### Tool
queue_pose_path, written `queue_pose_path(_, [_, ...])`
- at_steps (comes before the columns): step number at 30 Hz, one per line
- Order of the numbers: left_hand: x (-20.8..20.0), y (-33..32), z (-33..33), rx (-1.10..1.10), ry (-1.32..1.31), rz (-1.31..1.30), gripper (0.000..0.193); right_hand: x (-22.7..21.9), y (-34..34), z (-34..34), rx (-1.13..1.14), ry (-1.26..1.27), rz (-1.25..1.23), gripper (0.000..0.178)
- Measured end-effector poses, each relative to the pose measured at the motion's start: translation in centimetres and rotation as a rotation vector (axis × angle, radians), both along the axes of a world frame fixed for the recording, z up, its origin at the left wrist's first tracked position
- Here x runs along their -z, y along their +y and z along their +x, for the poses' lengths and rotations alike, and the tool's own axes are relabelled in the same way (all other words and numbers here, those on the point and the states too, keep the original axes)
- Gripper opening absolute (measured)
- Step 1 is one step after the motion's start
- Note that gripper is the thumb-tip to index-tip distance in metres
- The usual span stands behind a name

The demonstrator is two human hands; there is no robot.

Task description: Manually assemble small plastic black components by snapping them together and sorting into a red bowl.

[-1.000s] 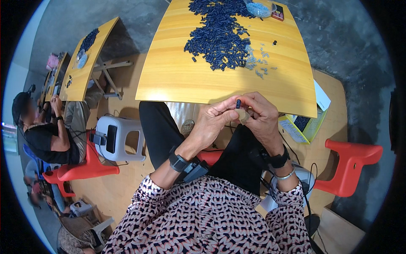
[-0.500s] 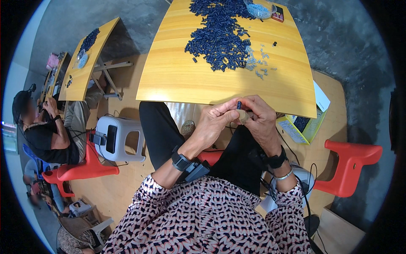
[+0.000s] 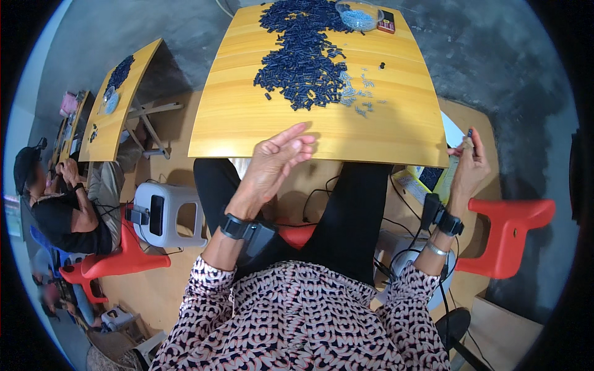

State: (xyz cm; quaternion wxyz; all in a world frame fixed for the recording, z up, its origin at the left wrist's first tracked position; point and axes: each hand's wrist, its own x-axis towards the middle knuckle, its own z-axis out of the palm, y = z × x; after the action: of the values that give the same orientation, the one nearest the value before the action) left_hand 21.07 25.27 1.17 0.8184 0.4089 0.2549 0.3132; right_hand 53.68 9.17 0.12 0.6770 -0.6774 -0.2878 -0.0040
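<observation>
My left hand (image 3: 275, 162) hovers over the near edge of the yellow wooden table (image 3: 229, 133), palm inward, fingers stretched out and holding nothing. Out to the right, beyond the table's right corner, my right hand (image 3: 473, 170) is closed in a pinch. Between its fingertips sits a small tan piece (image 3: 468, 143) with a dark blue tip pointing up; its exact kind is too small to make out. A yellow-rimmed box (image 3: 411, 185) holding dark pieces is beside that hand. Many short dark blue cylindrical parts (image 3: 297, 74) lie heaped on the table.
Small silvery pieces (image 3: 365, 93) are scattered right of the heap. A clear bowl of light blue bits (image 3: 359, 20) stands by a red-and-dark box (image 3: 386, 22). A red stool (image 3: 504, 238) is at right, a grey stool (image 3: 167, 213) at left. Another person (image 3: 74, 204) sits far left.
My hands were together at the table edge around the small tan piece. They have parted: the right moved rightward with the piece, and the left moved left and opened.
</observation>
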Motion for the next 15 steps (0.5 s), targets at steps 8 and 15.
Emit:
queue_pose_path(8, [0.4,1.0,-2.7,-0.100,0.012,-0.044,0.036,10.3,-4.2,13.3,0.371,0.052,-0.223,0.035])
queue_pose_path(15, [0.7,0.4,-3.3,-0.103,0.028,-0.049,0.037,16.1,-8.3,18.9,0.437,0.139,-0.226,0.031])
